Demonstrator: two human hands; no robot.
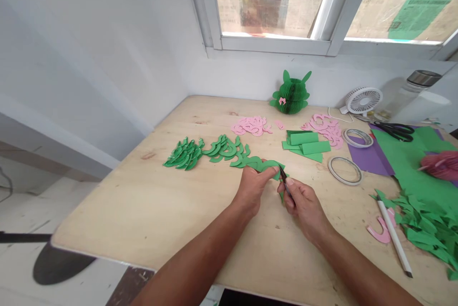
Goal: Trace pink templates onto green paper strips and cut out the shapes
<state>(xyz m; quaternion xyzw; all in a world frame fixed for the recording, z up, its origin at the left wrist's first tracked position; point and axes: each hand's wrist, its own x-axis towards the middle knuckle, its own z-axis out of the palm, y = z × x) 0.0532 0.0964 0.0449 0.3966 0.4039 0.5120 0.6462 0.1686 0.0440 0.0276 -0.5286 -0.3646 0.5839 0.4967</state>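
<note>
My left hand (254, 184) is closed on a piece of green paper (269, 167) with a wavy edge, its thumb pressed on top. In my right hand (304, 203) is a dark-bladed pair of scissors (284, 179), whose blades meet the right end of that paper; the handles are hidden by my fingers. A bit of green paper hangs below the blades. Just beyond my left hand, curved green paper cutouts (225, 147) lie spread out, and a denser heap of green cutouts (184, 154) sits farther left.
Folded green strips (309, 144), pink cutouts (252, 126) and two tape rolls (345, 170) lie beyond my hands. A green paper figure (291, 94), a small fan (364, 101) and a glass bottle (404, 94) stand by the wall. Black scissors (395, 130), green scraps (429, 225) and a white pen (393, 234) are rightward.
</note>
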